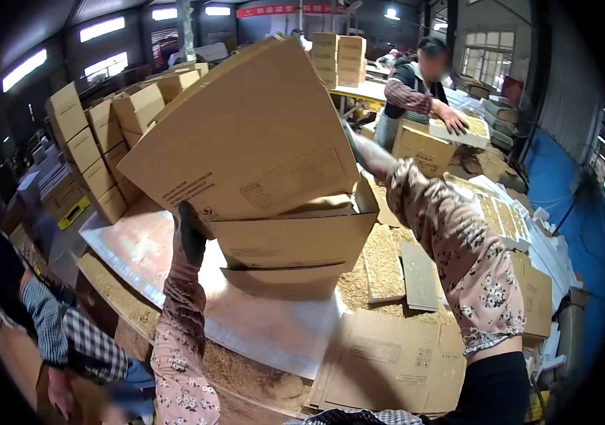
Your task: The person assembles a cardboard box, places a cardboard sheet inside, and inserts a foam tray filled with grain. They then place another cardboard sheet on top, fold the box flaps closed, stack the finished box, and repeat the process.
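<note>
A large brown cardboard box [253, 134] fills the middle of the view, tilted to one side, with printed text on its near panel. Lower cardboard flaps [295, 237] spread open beneath that panel, over the light worktop. My left hand [191, 235], in a dark glove, grips the box at its lower left corner. At the box's right edge is my right hand [352, 143], also dark-gloved, its fingers mostly hidden behind the cardboard.
Flat printed cardboard sheets [394, 361] lie at the near right. Beyond them are a white tray of straw-coloured shreds [382, 273] and a grey-green board [419, 276]. Stacked boxes [93, 156] stand at left. One person [416, 92] works across the table; another [47, 312] is at left.
</note>
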`<action>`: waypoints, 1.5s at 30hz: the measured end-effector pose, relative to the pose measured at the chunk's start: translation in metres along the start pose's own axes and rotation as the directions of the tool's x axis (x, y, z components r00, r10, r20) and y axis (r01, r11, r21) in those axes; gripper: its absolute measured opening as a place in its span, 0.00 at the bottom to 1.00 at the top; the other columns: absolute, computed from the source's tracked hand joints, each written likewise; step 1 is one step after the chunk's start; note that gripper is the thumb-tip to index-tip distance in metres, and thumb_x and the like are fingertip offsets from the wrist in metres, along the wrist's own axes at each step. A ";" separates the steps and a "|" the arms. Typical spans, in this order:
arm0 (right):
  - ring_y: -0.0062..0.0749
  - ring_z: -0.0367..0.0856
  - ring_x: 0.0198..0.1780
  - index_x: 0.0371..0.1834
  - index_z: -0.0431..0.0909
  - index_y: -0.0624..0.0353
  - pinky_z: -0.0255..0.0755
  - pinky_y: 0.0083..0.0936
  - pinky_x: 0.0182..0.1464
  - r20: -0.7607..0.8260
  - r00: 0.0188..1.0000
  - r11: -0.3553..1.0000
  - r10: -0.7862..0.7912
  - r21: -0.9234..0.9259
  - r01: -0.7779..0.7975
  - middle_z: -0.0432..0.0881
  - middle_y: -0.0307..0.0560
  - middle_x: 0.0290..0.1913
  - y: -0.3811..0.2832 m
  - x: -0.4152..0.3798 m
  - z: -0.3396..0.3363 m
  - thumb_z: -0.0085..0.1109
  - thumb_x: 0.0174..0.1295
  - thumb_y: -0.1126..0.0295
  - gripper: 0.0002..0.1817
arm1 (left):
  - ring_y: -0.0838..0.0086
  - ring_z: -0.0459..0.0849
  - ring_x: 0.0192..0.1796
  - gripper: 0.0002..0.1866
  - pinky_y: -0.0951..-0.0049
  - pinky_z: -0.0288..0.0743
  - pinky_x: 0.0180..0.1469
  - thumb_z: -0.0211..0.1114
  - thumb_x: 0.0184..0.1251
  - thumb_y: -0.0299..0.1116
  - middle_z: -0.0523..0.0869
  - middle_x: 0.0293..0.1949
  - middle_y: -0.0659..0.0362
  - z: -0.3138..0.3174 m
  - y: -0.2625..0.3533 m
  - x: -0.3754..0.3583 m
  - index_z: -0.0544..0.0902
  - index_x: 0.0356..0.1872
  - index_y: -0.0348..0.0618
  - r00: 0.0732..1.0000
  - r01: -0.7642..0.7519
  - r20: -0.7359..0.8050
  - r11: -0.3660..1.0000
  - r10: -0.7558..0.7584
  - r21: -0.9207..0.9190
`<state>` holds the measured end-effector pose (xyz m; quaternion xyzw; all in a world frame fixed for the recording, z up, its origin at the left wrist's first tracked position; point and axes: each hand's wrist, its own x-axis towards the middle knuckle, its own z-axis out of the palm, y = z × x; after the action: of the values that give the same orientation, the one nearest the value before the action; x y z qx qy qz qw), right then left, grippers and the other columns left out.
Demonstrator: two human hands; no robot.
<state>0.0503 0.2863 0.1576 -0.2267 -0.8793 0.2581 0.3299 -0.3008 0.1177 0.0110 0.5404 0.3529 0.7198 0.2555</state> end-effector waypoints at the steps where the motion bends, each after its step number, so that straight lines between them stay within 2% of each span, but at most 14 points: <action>1: 0.31 0.65 0.66 0.68 0.59 0.67 0.55 0.21 0.69 -0.011 0.999 0.997 0.047 -0.061 -0.047 0.69 0.54 0.65 -0.002 -0.013 0.000 0.27 0.77 0.50 0.31 | 0.75 0.78 0.35 0.24 0.78 0.73 0.38 0.49 0.77 0.45 0.77 0.42 0.59 -0.008 -0.002 -0.001 0.65 0.65 0.41 0.995 -0.081 0.074 0.965 0.064 0.249; 6: 0.37 0.62 0.70 0.75 0.51 0.58 0.60 0.37 0.69 0.037 0.897 0.657 0.441 0.668 -0.350 0.62 0.53 0.71 -0.001 -0.045 0.033 0.36 0.74 0.56 0.30 | 0.78 0.73 0.26 0.21 0.80 0.69 0.29 0.49 0.77 0.44 0.75 0.32 0.61 -0.002 -0.017 0.007 0.68 0.62 0.41 0.993 0.066 -0.109 0.985 -0.049 0.156; 9: 0.34 0.72 0.59 0.66 0.63 0.61 0.68 0.29 0.62 -0.389 0.874 0.701 -0.292 0.535 0.472 0.73 0.48 0.59 -0.009 -0.056 0.070 0.36 0.73 0.44 0.33 | 0.75 0.78 0.46 0.24 0.77 0.74 0.47 0.47 0.78 0.47 0.77 0.50 0.59 0.014 0.002 0.006 0.65 0.64 0.39 0.971 0.169 -0.087 0.898 -0.223 -0.406; 11: 0.34 0.75 0.55 0.65 0.65 0.57 0.71 0.30 0.59 -0.066 0.913 0.183 0.402 0.983 -0.010 0.74 0.47 0.58 0.010 -0.053 0.081 0.37 0.73 0.44 0.30 | 0.75 0.72 0.58 0.28 0.73 0.68 0.60 0.40 0.79 0.51 0.74 0.59 0.58 0.004 0.001 0.012 0.66 0.65 0.36 0.993 0.114 0.019 0.990 -0.113 -0.083; 12: 0.34 0.75 0.56 0.64 0.66 0.55 0.70 0.30 0.60 -0.351 0.912 0.385 -0.214 0.827 0.409 0.74 0.47 0.58 0.052 -0.048 0.089 0.42 0.73 0.50 0.25 | 0.75 0.72 0.58 0.28 0.73 0.68 0.60 0.40 0.79 0.51 0.74 0.59 0.58 0.006 0.002 0.014 0.66 0.65 0.36 0.994 0.113 0.019 0.990 -0.112 -0.084; 17: 0.35 0.72 0.60 0.64 0.67 0.60 0.66 0.28 0.64 -0.742 0.651 0.987 0.160 0.133 -0.090 0.74 0.46 0.56 0.069 -0.084 0.082 0.51 0.71 0.60 0.23 | 0.76 0.73 0.54 0.26 0.76 0.68 0.55 0.48 0.77 0.47 0.77 0.53 0.59 0.024 0.022 0.019 0.67 0.63 0.34 0.996 0.084 -0.009 0.985 -0.084 0.152; 22: 0.31 0.72 0.58 0.63 0.67 0.57 0.70 0.29 0.60 -0.139 0.654 0.056 0.744 0.988 0.145 0.73 0.42 0.56 0.079 -0.118 0.106 0.42 0.74 0.54 0.23 | 0.80 0.72 0.47 0.25 0.79 0.66 0.53 0.55 0.74 0.46 0.77 0.46 0.64 0.044 0.032 0.018 0.69 0.61 0.38 0.953 0.295 0.017 0.942 -0.302 0.159; 26: 0.29 0.73 0.56 0.64 0.63 0.60 0.70 0.27 0.60 -0.468 0.861 0.871 0.197 0.486 0.065 0.74 0.46 0.55 0.152 -0.141 0.119 0.47 0.72 0.66 0.20 | 0.76 0.72 0.54 0.22 0.75 0.64 0.58 0.51 0.76 0.45 0.77 0.52 0.60 0.033 0.018 0.015 0.70 0.62 0.40 0.955 0.296 -0.001 0.950 -0.298 -0.102; 29: 0.29 0.69 0.61 0.65 0.62 0.61 0.66 0.27 0.63 -0.389 0.921 0.709 0.024 0.656 0.258 0.72 0.47 0.57 0.160 -0.152 0.115 0.42 0.75 0.60 0.22 | 0.70 0.62 0.70 0.29 0.61 0.55 0.69 0.41 0.77 0.54 0.67 0.67 0.59 -0.018 -0.030 -0.003 0.61 0.69 0.45 1.000 -0.013 0.026 0.991 0.009 0.135; 32: 0.30 0.70 0.60 0.65 0.62 0.60 0.67 0.28 0.62 -0.354 0.870 0.658 0.343 0.752 0.047 0.73 0.46 0.57 0.164 -0.182 0.171 0.42 0.75 0.59 0.22 | 0.70 0.64 0.65 0.34 0.70 0.56 0.69 0.39 0.75 0.60 0.67 0.65 0.58 -0.075 -0.138 -0.061 0.63 0.67 0.42 0.860 0.368 -0.203 0.845 -0.468 -0.388; 34: 0.30 0.71 0.60 0.65 0.63 0.60 0.68 0.29 0.61 -0.311 0.813 0.622 0.492 0.780 -0.078 0.73 0.45 0.57 0.173 -0.198 0.219 0.42 0.75 0.59 0.22 | 0.72 0.60 0.68 0.33 0.69 0.53 0.71 0.38 0.78 0.54 0.61 0.70 0.59 -0.022 -0.132 -0.104 0.58 0.71 0.37 0.963 0.271 -0.057 0.931 -0.265 0.243; 39: 0.31 0.72 0.59 0.65 0.64 0.59 0.69 0.31 0.59 -0.211 0.771 0.623 0.601 0.728 -0.286 0.74 0.44 0.57 0.188 -0.195 0.257 0.43 0.74 0.58 0.22 | 0.71 0.63 0.68 0.31 0.66 0.60 0.69 0.43 0.77 0.53 0.63 0.69 0.61 -0.038 -0.156 -0.102 0.55 0.73 0.48 0.851 0.395 -0.123 0.777 -0.510 -0.489; 44: 0.32 0.71 0.61 0.67 0.62 0.56 0.69 0.32 0.58 -0.101 0.724 0.438 0.683 0.849 -0.295 0.73 0.42 0.60 0.180 -0.200 0.244 0.43 0.74 0.56 0.24 | 0.67 0.61 0.71 0.32 0.68 0.55 0.72 0.44 0.77 0.50 0.64 0.70 0.56 -0.048 -0.139 -0.082 0.55 0.73 0.40 0.817 0.262 -0.413 0.897 -0.402 -0.356; 45: 0.31 0.68 0.63 0.70 0.59 0.53 0.67 0.33 0.59 0.036 0.703 0.218 0.710 0.938 -0.268 0.70 0.40 0.63 0.170 -0.204 0.241 0.42 0.74 0.55 0.26 | 0.66 0.59 0.72 0.31 0.69 0.51 0.74 0.42 0.79 0.47 0.61 0.71 0.53 -0.107 -0.184 -0.073 0.54 0.72 0.34 0.865 0.118 -0.501 0.961 0.024 0.250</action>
<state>0.0596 0.2268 -0.1956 -0.3336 -0.3817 0.7242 0.4675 -0.3852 0.1518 -0.1950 0.3570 0.5154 0.7731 0.0963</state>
